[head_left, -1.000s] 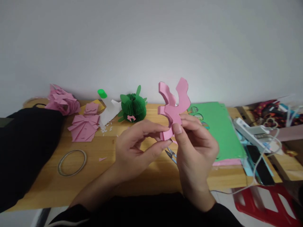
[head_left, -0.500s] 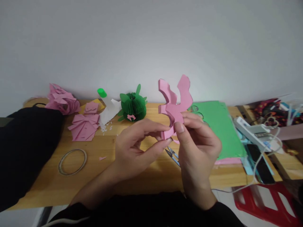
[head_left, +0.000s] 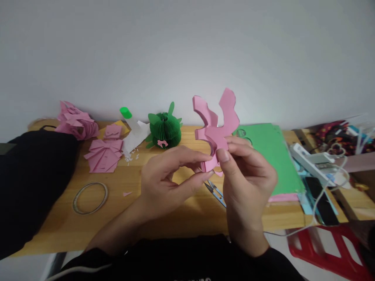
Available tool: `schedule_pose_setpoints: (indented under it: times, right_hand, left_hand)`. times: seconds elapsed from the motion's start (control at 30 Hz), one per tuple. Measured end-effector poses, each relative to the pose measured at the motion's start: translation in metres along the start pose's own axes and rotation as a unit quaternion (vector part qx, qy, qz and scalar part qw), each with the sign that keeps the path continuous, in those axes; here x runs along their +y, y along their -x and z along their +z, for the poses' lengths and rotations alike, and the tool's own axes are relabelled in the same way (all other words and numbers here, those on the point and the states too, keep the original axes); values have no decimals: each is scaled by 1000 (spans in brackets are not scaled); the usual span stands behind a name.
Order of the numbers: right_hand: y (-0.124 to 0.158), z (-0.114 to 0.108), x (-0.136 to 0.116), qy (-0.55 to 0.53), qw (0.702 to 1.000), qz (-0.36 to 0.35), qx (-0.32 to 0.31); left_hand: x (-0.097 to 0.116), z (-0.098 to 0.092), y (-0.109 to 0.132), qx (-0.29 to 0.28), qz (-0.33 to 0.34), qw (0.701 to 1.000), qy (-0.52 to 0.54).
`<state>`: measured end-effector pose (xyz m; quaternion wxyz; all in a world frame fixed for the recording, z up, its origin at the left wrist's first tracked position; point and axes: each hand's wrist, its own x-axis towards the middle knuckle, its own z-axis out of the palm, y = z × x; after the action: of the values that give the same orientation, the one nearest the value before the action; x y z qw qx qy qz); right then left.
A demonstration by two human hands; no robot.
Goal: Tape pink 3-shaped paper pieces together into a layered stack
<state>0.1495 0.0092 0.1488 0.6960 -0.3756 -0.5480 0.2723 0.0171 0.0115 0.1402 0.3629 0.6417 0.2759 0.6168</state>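
A pink folded paper cutout [head_left: 216, 132] with curved, scalloped edges and two upright arms is held up over the table between both hands. My left hand [head_left: 168, 183] pinches its lower left end between thumb and fingers. On the lower right side, my right hand [head_left: 249, 183] grips the same cutout, thumb in front and fingers behind. Below the paper, partly hidden by my right hand, lie small thread snips [head_left: 215, 192] with blue handles. A pink scrap [head_left: 218, 173] shows just behind the cutout's bottom.
A green honeycomb paper ball [head_left: 165, 130] stands behind my left hand. Farther left are a pink paper dress [head_left: 104, 156], a pink paper bundle [head_left: 77, 123], a green-capped glue stick [head_left: 126, 113] and a ring [head_left: 90, 198]. To the right lie green paper [head_left: 268, 156], a power strip [head_left: 312, 164] and a phone [head_left: 322, 203].
Both hands keep their hold on the pink paper cutout, which has tilted slightly to the left at its top. The right hand has shifted a little to the right.
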Motion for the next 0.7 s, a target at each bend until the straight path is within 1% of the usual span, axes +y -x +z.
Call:
schedule_pose_setpoints:
  times: [0.4, 0.53, 0.6, 0.7]
  right_hand:
    - [-1, -2, 1, 18, 1000, -11, -10]
    - [-1, -2, 2, 40, 999, -29, -1]
    - [-1, -2, 1, 52, 998, -35, 3]
    - [0, -3, 0, 64, 997, -32, 2]
  left_hand:
    - [4, -1, 0, -1, -16, 1000, -7]
    - [8, 0, -1, 7, -45, 999, 5]
    - [10, 0, -1, 3, -57, 998, 13]
    - [14, 0, -1, -3, -75, 997, -2]
